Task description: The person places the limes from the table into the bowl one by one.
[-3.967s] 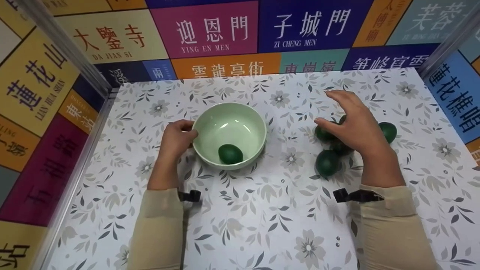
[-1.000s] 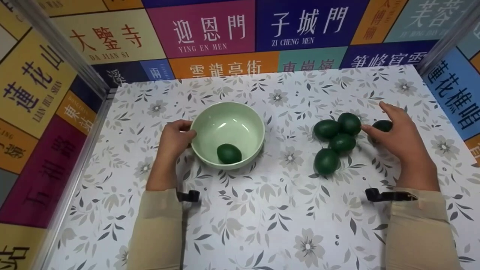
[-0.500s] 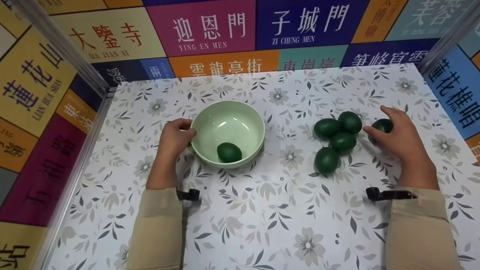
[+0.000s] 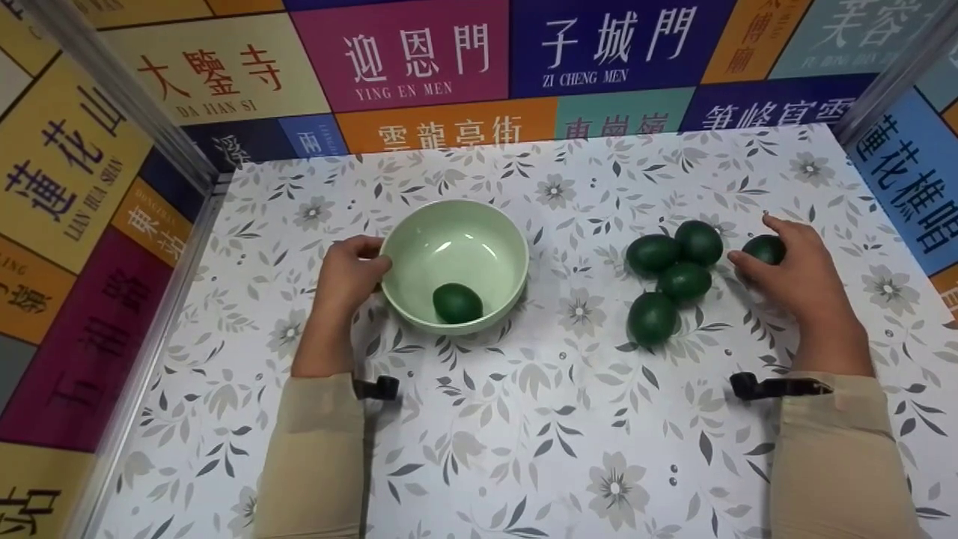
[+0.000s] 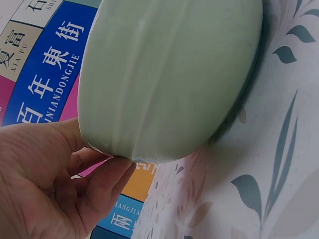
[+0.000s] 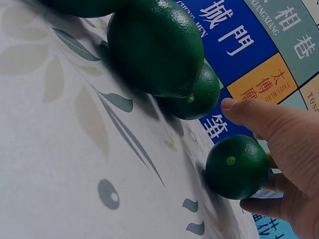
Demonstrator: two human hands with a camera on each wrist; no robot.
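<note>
Lone green fruit (image 4: 760, 248) sits in the far half of the tabletop (image 4: 524, 464), toward the right edge, just beside the cluster of four green fruits (image 4: 676, 281) but apart from it. Change: four seconds ago my right hand (image 4: 801, 273) was over that cluster; now it's around the lone fruit, and it has barely shifted in the last second. I'd judge that makes the lone fruit the one being worked on, with the cluster passed over for now. Right hand isn't clamped: thumb stands off the fruit, fingers sit round its other side, can't tell if they touch. Pale scar (image 6: 231, 160) on the fruit's end faces the right wrist view, so that end likely points toward the near edge, long axis probably running near edge to far; foreshortened and part-covered, exact angle unclear. My left hand (image 4: 348, 277) pinches the rim of the pale green bowl (image 4: 498, 273), left of the tabletop's middle. Fruit in the bowl (image 4: 457, 303) lies on its side, long axis roughly left to right, tipping slightly nearward at its right end.
</note>
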